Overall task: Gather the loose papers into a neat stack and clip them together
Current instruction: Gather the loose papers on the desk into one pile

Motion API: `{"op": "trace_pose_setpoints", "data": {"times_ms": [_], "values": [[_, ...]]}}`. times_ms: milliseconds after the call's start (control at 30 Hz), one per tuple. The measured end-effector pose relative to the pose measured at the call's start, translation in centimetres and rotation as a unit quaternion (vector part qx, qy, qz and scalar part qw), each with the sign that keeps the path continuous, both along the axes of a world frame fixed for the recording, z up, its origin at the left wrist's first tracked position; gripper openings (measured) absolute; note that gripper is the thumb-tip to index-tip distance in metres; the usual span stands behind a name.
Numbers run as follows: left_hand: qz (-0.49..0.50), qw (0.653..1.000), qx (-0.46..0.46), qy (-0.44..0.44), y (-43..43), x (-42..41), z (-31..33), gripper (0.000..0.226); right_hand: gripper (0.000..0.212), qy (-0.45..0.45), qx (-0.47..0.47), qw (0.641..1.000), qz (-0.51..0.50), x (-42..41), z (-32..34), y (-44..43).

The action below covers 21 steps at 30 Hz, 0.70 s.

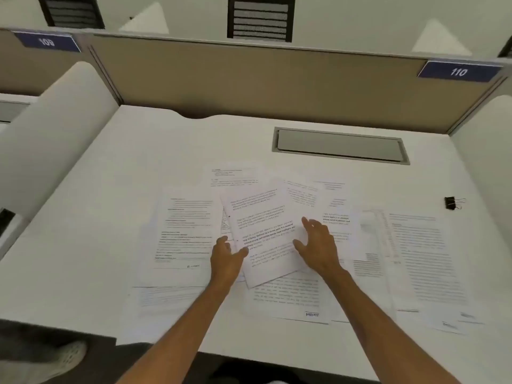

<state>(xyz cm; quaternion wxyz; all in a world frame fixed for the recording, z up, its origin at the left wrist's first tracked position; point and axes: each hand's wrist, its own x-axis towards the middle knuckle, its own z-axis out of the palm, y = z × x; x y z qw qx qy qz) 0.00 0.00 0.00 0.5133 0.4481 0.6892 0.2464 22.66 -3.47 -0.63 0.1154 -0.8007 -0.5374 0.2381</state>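
Several printed white papers lie scattered and overlapping across the white desk [110, 167]. A tilted sheet [263, 231] lies on top in the middle. My left hand [225, 257] pinches that sheet's lower left edge, thumb on top. My right hand [318, 243] rests flat on its right side with fingers spread. More sheets lie to the left [182, 234], behind [232, 177], to the right [415, 253] and at the front [291, 297]. A black binder clip [451, 203] sits apart on the desk at the far right.
A grey cable hatch [339, 145] is set into the desk behind the papers. Tan partition walls [249, 79] and white side dividers [55, 128] enclose the desk. A shoe [55, 358] shows below the front left edge.
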Motion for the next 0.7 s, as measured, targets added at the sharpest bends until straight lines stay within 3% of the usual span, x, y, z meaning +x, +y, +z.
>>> {"op": "trace_pose_setpoints", "data": {"times_ms": [300,467,600,700], "values": [[0.134,0.987,-0.082,-0.041,2.3,2.0,-0.9,0.063,0.061,-0.013,-0.029,0.998,-0.062,-0.3,-0.1,1.8],[0.128,0.990,-0.060,0.000,3.3,2.3,-1.4,0.049,0.066,0.070,-0.007,0.987,-0.144,-0.4,-0.3,2.3],[0.088,0.995,-0.016,0.043,4.4,2.0,-1.2,0.025,0.028,0.108,0.003,0.967,-0.232,-0.4,0.0,2.2],[0.045,0.997,0.023,0.053,5.9,2.0,-0.5,0.024,0.014,0.117,0.000,0.949,-0.292,-0.7,0.3,1.9]]}}
